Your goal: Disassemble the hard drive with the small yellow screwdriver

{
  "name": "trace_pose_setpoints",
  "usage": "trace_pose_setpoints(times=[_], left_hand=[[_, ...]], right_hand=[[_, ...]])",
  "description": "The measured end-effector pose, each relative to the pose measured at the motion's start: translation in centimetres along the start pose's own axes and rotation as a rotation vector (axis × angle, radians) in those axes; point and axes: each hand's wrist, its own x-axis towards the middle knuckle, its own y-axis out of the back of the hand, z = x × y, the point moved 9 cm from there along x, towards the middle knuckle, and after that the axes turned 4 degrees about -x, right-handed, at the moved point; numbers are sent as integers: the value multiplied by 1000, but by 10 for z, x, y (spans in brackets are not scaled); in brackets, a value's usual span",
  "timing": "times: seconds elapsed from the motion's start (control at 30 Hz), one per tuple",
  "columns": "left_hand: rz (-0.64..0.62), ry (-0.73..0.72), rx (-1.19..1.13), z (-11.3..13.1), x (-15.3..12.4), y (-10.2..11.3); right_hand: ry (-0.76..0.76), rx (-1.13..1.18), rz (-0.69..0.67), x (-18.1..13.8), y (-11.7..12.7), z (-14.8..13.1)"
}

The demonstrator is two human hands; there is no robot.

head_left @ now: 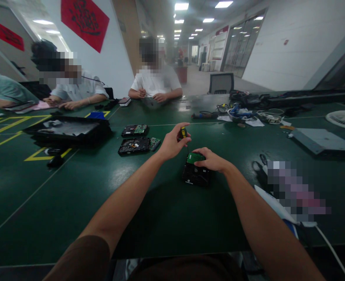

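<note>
My left hand (174, 141) is closed around a screwdriver (183, 132) with a yellow and black handle. Its thin shaft points down at the far edge of a black hard drive (195, 175); whether the tip sits in a screw is too small to tell. A green circuit board (193, 157) covers the drive's far part. My right hand (211, 159) grips the drive from the right, thumb and fingers over the board. To the left lie a second hard drive (133, 146), with a loose circuit board (154, 144) at its side, and a third drive (134, 130) behind it.
A black tray (68, 130) stands at the left on the green table (149, 210). At the right are a flat metal case (324, 140), cables (270, 116), scissors (263, 159) and a blurred-out item. Several people sit across and to the left, one in a white shirt (156, 84).
</note>
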Motion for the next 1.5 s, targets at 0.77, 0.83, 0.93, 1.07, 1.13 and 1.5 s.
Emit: trace_pose_setpoints(times=[0.77,0.83,0.93,1.07,1.13,1.5], left_hand=[[-22,-7,6,3,0,-1],[-19,-2,10,3,-1,-1],[-17,-3,14,4,-1,-2],[-19,-6,6,3,-1,-2],[-26,-5,8,2,-1,-2],[-23,-22,-4,5,1,0]], right_hand=[[1,24,10,-1,0,0],[-8,27,16,0,-1,1],[-20,10,28,1,-2,0],[-22,-71,54,2,-2,-6],[-24,-100,58,2,-2,-8],[-14,-136,62,1,-2,-9]])
